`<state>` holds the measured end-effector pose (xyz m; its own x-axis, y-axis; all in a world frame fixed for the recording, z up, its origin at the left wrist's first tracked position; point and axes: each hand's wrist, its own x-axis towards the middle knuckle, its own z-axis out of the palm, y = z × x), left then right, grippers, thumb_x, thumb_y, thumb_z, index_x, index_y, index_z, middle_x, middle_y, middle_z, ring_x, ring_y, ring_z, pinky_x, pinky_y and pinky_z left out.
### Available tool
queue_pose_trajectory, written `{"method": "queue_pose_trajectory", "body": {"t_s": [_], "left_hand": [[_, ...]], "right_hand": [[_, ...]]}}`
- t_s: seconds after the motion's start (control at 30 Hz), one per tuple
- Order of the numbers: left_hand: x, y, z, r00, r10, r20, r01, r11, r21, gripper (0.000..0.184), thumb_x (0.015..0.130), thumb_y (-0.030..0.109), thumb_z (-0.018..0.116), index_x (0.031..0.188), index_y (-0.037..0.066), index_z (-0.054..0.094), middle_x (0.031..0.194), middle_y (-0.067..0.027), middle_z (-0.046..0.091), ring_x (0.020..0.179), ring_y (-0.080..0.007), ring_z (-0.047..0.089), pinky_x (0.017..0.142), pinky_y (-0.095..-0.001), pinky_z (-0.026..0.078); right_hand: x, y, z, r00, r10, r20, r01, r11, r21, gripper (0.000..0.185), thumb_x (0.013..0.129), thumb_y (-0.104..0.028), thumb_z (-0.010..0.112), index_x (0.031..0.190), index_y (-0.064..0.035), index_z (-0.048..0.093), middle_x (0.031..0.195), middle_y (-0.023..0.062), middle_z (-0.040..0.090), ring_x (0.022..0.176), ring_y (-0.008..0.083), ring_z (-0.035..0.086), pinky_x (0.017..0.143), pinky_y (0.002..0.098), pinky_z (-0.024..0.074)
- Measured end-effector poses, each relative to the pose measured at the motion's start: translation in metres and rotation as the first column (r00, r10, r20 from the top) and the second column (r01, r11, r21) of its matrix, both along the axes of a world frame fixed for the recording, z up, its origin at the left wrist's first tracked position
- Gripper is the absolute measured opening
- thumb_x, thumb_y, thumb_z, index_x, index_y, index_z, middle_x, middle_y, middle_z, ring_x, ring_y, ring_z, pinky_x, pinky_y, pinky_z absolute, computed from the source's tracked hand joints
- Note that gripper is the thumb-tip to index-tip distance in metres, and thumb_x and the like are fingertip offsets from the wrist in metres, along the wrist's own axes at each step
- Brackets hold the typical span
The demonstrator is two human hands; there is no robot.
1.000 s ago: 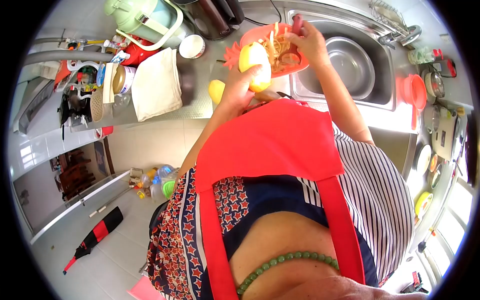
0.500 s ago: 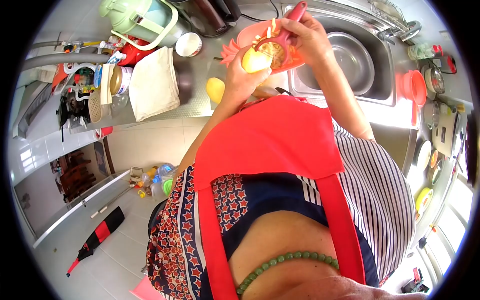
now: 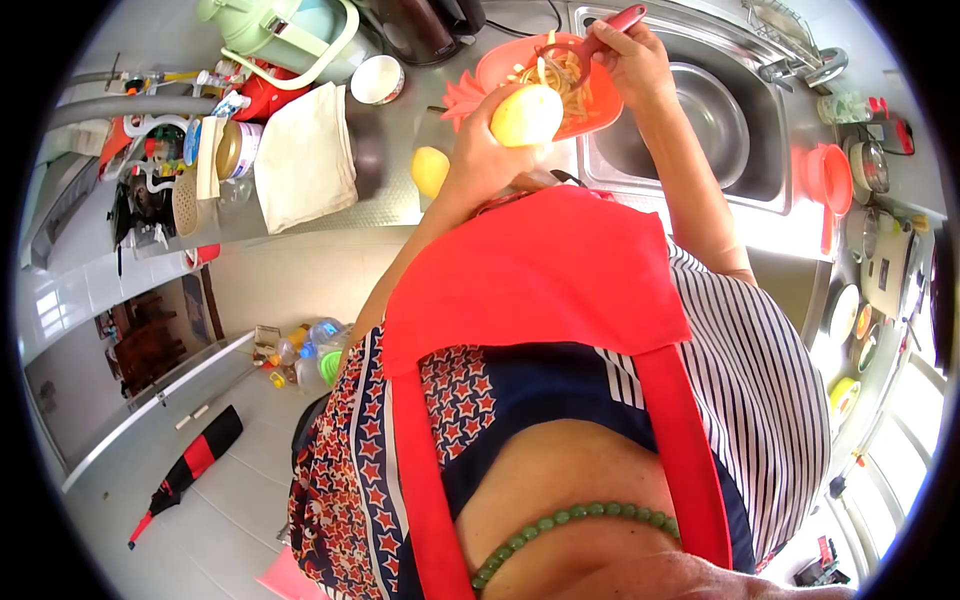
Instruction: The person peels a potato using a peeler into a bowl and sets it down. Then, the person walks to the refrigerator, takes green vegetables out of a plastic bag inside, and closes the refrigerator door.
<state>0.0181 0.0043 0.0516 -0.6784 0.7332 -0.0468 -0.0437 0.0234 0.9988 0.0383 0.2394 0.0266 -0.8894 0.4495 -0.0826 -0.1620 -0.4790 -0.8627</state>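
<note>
My left hand [image 3: 484,148] is wrapped round a pale yellow peeled potato [image 3: 527,115]. In my right hand [image 3: 632,62] is a red-handled peeler [image 3: 600,36], its head apart from the potato and over the bowl. Beneath both lies a coral-red bowl [image 3: 600,105] holding a heap of yellowish peelings [image 3: 566,98]. A second peeled potato [image 3: 430,172] rests on the counter left of my left wrist. Under my left hand a knife-like object with a dark handle is mostly hidden.
Right of the bowl is a steel sink [image 3: 765,150] with a metal basin [image 3: 712,125] in it. A white cup [image 3: 377,80], a green thermos [image 3: 275,35], a dark kettle [image 3: 415,30] and a cream cloth [image 3: 305,160] stand or lie at the left. A red plastic scoop-like vessel [image 3: 830,178] is at the right.
The peeler has come off the potato and moved up and right with my right hand. My left hand has shifted the potato slightly right, showing more of it.
</note>
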Motion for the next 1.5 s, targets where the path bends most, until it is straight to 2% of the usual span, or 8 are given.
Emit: {"method": "queue_pose_trajectory", "body": {"t_s": [0.17,0.37,0.67,0.8,0.9,1.2,1.33,1.5], "left_hand": [[-0.001,0.004,-0.006,0.992,0.004,0.130,-0.005,1.000,0.003,0.056,0.066,0.007,0.070,0.119,0.002,0.051,0.102,-0.0069,0.061,0.093,-0.0150,0.059,0.081,-0.0293,0.048],[-0.004,0.009,-0.013,0.969,0.098,-0.227,-0.156,0.956,-0.250,0.057,0.065,0.013,0.072,0.116,0.001,0.051,0.101,-0.0108,0.062,0.093,-0.0201,0.061,0.081,-0.0313,0.049],[-0.006,0.006,-0.005,0.930,0.073,-0.360,-0.230,0.880,-0.416,0.052,0.064,0.018,0.072,0.111,0.003,0.055,0.099,-0.0137,0.064,0.092,-0.0249,0.063,0.081,-0.0344,0.049],[-0.002,0.004,-0.014,0.903,0.092,-0.420,-0.270,0.883,-0.385,0.054,0.063,0.016,0.073,0.111,0.001,0.054,0.099,-0.0129,0.064,0.090,-0.0236,0.063,0.081,-0.0337,0.049],[-0.002,0.001,-0.015,0.946,0.145,-0.290,-0.239,0.916,-0.321,0.052,0.064,0.014,0.073,0.111,-0.001,0.055,0.099,-0.0114,0.064,0.090,-0.0205,0.063,0.080,-0.0321,0.049],[0.000,0.004,-0.018,0.989,0.111,0.096,-0.093,0.981,-0.168,0.050,0.063,0.009,0.071,0.110,-0.001,0.055,0.099,-0.0078,0.062,0.089,-0.0158,0.060,0.079,-0.0285,0.048],[0.005,0.000,-0.022,0.991,0.110,0.081,-0.104,0.991,-0.081,0.048,0.064,0.007,0.070,0.109,-0.001,0.055,0.099,-0.0076,0.061,0.089,-0.0155,0.060,0.078,-0.0284,0.048],[-0.001,0.000,-0.009,0.983,0.134,0.123,-0.125,0.989,-0.079,0.049,0.065,0.006,0.070,0.111,-0.001,0.055,0.101,-0.0080,0.061,0.090,-0.0155,0.059,0.078,-0.0291,0.049]], "right_hand": [[-0.001,-0.015,0.008,0.931,-0.359,0.068,0.289,0.837,0.465,0.007,0.084,-0.007,0.060,0.083,-0.0018,0.056,0.067,0.0046,0.059,0.056,0.0123,0.057,0.049,0.0225,0.0445],[0.008,-0.052,0.040,0.988,-0.154,-0.005,0.154,0.988,0.000,0.010,0.083,-0.009,0.060,0.076,-0.0034,0.057,0.063,0.0045,0.059,0.054,0.0107,0.056,0.049,0.0225,0.0439],[0.017,-0.074,0.037,0.984,-0.108,0.145,0.033,0.895,0.444,0.022,0.082,-0.013,0.066,0.093,0.0034,0.057,0.076,0.0064,0.061,0.064,0.0104,0.059,0.056,0.0222,0.0477],[0.013,-0.037,0.059,0.886,-0.452,0.105,0.351,0.800,0.486,0.010,0.082,-0.008,0.061,0.074,-0.0040,0.056,0.062,0.0042,0.059,0.054,0.0098,0.055,0.050,0.0223,0.0438],[0.004,-0.023,0.021,0.991,-0.120,-0.064,0.121,0.993,0.003,0.007,0.084,-0.004,0.057,0.077,-0.0025,0.057,0.066,0.0074,0.060,0.051,0.0129,0.054,0.049,0.0242,0.0453],[0.016,-0.050,0.006,0.996,0.031,0.079,-0.022,0.992,-0.121,0.014,0.082,-0.010,0.066,0.090,-0.0012,0.058,0.078,0.0058,0.061,0.062,0.0101,0.057,0.052,0.0192,0.0469],[0.005,-0.011,-0.030,0.960,-0.261,0.097,0.229,0.937,0.263,0.018,0.082,-0.012,0.066,0.090,0.0026,0.058,0.077,0.0064,0.061,0.061,0.0103,0.056,0.052,0.0188,0.0455],[0.010,0.001,-0.019,0.979,-0.199,0.030,0.200,0.979,-0.042,0.010,0.086,-0.010,0.062,0.089,-0.0007,0.058,0.078,0.0054,0.062,0.064,0.0104,0.057,0.054,0.0205,0.0459]]}}
